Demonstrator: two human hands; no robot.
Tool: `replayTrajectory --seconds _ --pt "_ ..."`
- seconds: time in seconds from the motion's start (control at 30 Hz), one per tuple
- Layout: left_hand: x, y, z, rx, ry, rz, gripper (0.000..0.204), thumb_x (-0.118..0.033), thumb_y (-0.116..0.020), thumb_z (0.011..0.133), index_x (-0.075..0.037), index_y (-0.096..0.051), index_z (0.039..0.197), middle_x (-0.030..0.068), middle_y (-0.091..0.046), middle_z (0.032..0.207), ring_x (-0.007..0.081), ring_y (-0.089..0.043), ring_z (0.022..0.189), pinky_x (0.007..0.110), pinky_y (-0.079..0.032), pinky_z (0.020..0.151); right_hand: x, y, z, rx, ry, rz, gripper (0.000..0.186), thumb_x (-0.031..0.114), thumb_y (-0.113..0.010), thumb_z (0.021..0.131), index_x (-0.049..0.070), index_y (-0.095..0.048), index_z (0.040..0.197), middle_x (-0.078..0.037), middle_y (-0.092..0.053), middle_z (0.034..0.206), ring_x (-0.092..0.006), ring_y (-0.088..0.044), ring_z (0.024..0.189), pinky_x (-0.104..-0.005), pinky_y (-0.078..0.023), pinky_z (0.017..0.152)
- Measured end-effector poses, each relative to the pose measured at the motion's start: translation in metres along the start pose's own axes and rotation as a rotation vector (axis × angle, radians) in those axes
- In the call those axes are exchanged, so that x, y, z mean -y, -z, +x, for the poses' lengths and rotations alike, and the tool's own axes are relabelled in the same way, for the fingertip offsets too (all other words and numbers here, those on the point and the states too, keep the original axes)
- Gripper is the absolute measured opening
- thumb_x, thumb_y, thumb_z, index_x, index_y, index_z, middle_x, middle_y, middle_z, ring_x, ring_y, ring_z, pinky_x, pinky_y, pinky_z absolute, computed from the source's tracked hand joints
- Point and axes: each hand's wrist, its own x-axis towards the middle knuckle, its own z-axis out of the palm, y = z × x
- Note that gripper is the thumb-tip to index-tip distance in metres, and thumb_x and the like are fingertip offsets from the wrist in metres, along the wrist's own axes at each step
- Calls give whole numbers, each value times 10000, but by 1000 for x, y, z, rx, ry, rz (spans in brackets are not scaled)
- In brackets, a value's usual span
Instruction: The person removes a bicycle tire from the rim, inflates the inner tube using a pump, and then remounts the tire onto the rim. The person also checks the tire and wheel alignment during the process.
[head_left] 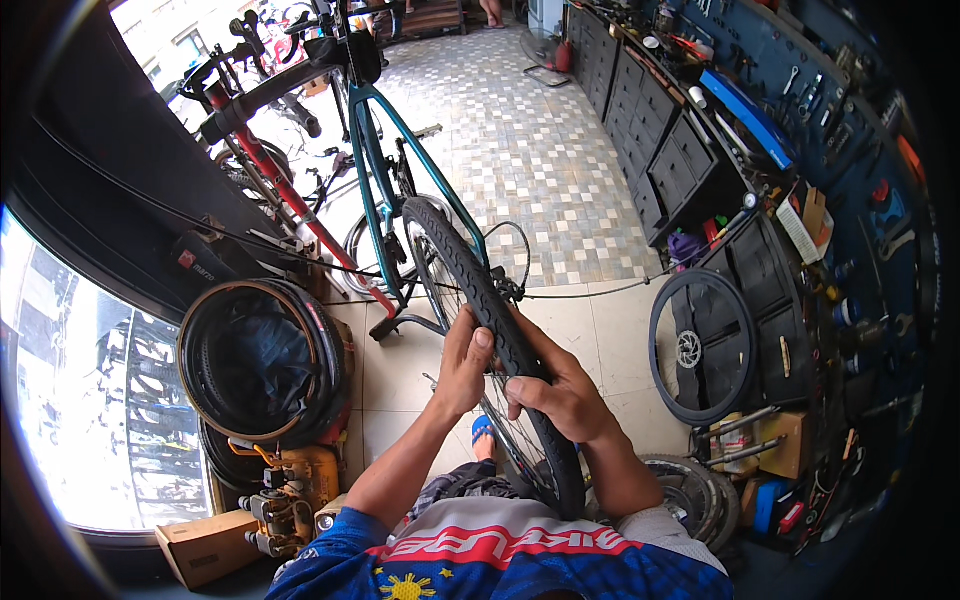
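A bicycle wheel with a black knobby tire (470,275) stands tilted in front of me, its lower end close to my shirt. My left hand (463,362) is closed around its left side, the thumb pressed on the tire tread. From the right, my right hand (562,390) wraps the tire, with the thumb across the tread and fingers behind. Spokes show below my hands. The wheel's far end is beside a teal bicycle frame (380,150); whether they touch, I cannot tell. That frame hangs at a red repair stand (265,165).
Stacked tires (190,380) and a yellow compressor (305,480) stand at left, near a cardboard box (205,545). Another wheel with a disc rotor (689,349) leans against dark drawers (690,160) at right. Tools hang on the blue wall (840,60). More tires lie near my right elbow.
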Motion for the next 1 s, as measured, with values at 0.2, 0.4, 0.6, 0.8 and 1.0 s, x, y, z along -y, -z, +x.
replayTrajectory --seconds 0.2,0.4,0.6,0.8,1.0 --pt "-12 2 3 19 -33 19 743 -710 -514 1013 -22 -501 1291 15 -595 937 77 -573 816 233 -451 635 0 1 1 65 81 -14 825 256 -699 983 69 -274 1665 -37 -584 1042 -98 -592 833 -270 -542 707" --pt "-38 11 28 -35 -126 -109 617 -600 -381 1100 -24 -585 1188 55 -649 866 118 -644 677 256 -555 610 17 31 35 55 240 -263 669 469 -639 1045 -17 -527 1491 -76 -684 1129 -125 -667 954 -280 -548 802" --pt "-75 19 63 -88 -91 -263 630 -608 -419 1088 -9 -615 1101 63 -658 830 128 -657 678 280 -579 613 11 27 65 -429 424 -1105 415 339 -775 945 102 -706 1280 -92 -712 1019 -232 -719 800 -356 -574 741" --pt "-86 20 75 -125 -121 -232 634 -635 -458 1074 -41 -663 991 19 -651 784 71 -543 662 243 -400 613 -5 24 79 -656 265 -1311 284 360 -743 942 86 -671 970 -88 -677 953 -306 -708 849 -434 -548 746" --pt "-81 28 78 -110 -73 -156 612 -614 -458 1087 -44 -656 988 8 -654 805 53 -472 644 240 -338 590 -45 40 78 -492 239 -1467 346 397 -704 928 102 -620 1090 -118 -680 941 -362 -711 847 -476 -548 725"
